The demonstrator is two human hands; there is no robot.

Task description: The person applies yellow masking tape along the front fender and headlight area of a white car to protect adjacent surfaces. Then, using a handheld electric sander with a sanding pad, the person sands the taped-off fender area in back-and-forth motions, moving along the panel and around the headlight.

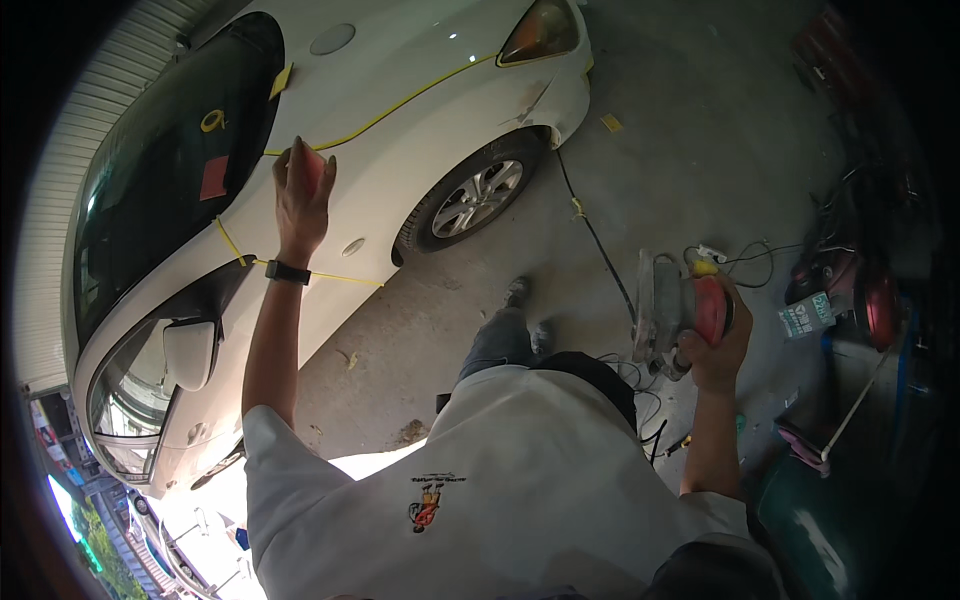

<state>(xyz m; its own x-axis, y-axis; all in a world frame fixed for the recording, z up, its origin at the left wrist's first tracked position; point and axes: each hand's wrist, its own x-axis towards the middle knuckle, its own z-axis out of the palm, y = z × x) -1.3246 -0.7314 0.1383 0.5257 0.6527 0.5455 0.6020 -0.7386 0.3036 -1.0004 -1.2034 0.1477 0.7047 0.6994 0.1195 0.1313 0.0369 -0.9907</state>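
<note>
My left hand (300, 208) is raised over the front fender of a white car (370, 190), with a wristwatch (288, 272) on that arm. Its fingers are closed round a reddish pad (314, 170), perhaps a piece of sandpaper. Out to the right, my right hand (722, 352) grips a power sander (668, 310) by its red body, with the flat grey pad side facing left. Yellow masking tape (400, 103) runs along the hood seam towards the headlight (540, 32). A dark scuffed patch (535, 100) shows on the bumper corner.
On the windshield lie a tape roll (212, 121) and a red sheet (214, 178). The side mirror (190, 352) juts out by the door. A black hose (590, 225) crosses the concrete floor from the front wheel (478, 200). At the right stands a dark red machine (880, 300).
</note>
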